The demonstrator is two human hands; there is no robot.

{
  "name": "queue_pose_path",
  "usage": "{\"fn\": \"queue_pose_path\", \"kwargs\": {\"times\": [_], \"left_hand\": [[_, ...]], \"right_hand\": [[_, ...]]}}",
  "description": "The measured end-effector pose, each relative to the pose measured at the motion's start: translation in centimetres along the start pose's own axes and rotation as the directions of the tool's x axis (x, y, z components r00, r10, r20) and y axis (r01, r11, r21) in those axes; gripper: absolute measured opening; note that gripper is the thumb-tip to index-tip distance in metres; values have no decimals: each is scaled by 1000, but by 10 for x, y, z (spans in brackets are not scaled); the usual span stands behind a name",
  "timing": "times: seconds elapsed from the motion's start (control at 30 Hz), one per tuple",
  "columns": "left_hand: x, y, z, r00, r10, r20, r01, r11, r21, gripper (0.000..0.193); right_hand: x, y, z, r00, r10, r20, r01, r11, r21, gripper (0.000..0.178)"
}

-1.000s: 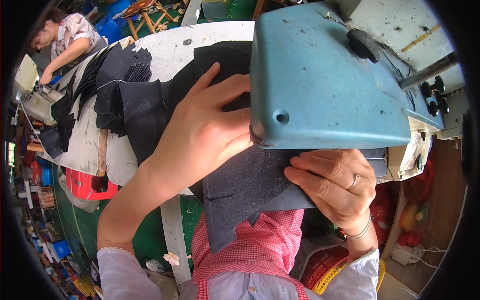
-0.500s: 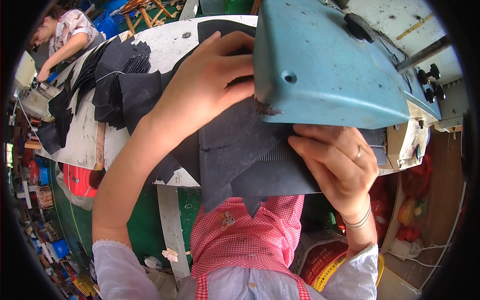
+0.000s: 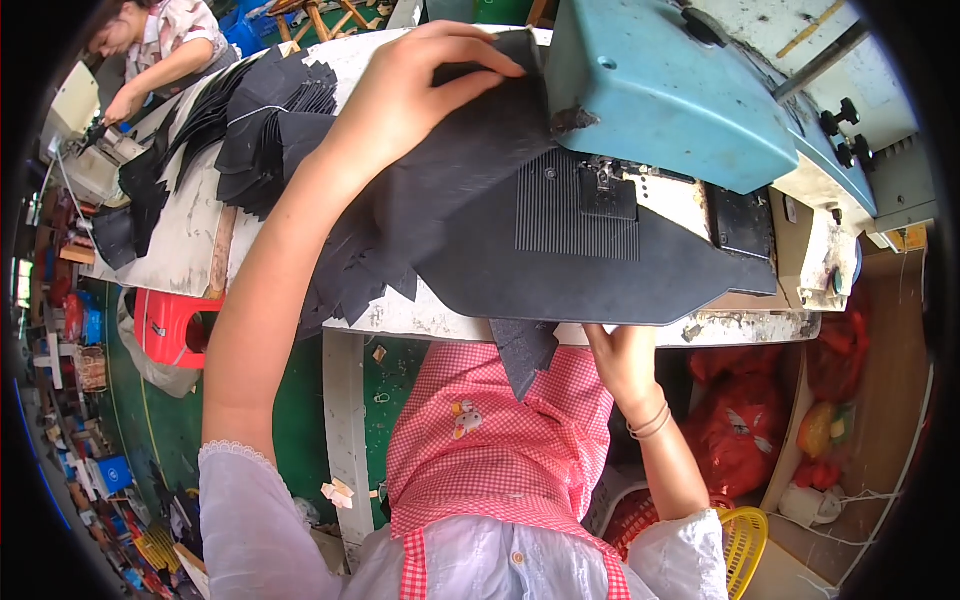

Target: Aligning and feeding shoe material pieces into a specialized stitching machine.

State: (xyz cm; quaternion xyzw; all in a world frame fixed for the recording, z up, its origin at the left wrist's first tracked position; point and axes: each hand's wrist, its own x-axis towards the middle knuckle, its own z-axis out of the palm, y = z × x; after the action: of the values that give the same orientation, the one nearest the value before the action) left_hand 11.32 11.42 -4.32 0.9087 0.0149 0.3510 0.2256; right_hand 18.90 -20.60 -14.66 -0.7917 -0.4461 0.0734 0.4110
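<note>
Presently, the left arm reaches up and forward from the lower left, elbow opened wide, wrist bent over toward the machine. The left hand (image 3: 425,80) grips the upper corner of a dark sheet (image 3: 480,130) between thumb and fingers. That sheet, partly blurred, slants down from the hand, left of the blue machine head (image 3: 680,110) and over the left part of a black ribbed plate (image 3: 600,285).

The right forearm rises from the lower right, bent at the elbow, with bands at the wrist. The right hand (image 3: 628,365) is at the near edge of the plate, below it; its fingers are largely hidden, so whether it grasps anything cannot be determined. A dark pointed flap (image 3: 525,355) hangs over the table edge just left of it.

Containers: beneath the table at right, a yellow basket (image 3: 745,550) stands beside a red basket (image 3: 632,520), both partly covered by the right arm and sleeve; contents cannot be made out. Red bags (image 3: 740,430) lie behind them, contents likewise undetermined.
</note>
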Motion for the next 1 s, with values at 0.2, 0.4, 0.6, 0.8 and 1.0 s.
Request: {"fn": "queue_pose_path", "kwargs": {"times": [0.2,0.4,0.6,0.8,1.0], "left_hand": [[-87,-34,-71,939,-228,-256,266,956,126,19],[-159,-14,-59,918,-316,-239,393,803,447,31],[-164,71,-52,941,-236,-243,290,933,215,27],[-133,121,-79,884,-30,-467,24,1000,-17,16],[-79,133,-38,974,-103,200,123,989,-88,60]], "right_hand": [[9,18,32,994,69,81,-54,983,-176,13],[-2,43,39,997,-70,-11,67,983,-168,13],[-13,-68,-22,871,-316,378,206,931,302,48],[-3,-111,-72,819,-554,150,499,817,291,61],[33,-132,-74,959,-174,222,208,967,-144,51]]}}
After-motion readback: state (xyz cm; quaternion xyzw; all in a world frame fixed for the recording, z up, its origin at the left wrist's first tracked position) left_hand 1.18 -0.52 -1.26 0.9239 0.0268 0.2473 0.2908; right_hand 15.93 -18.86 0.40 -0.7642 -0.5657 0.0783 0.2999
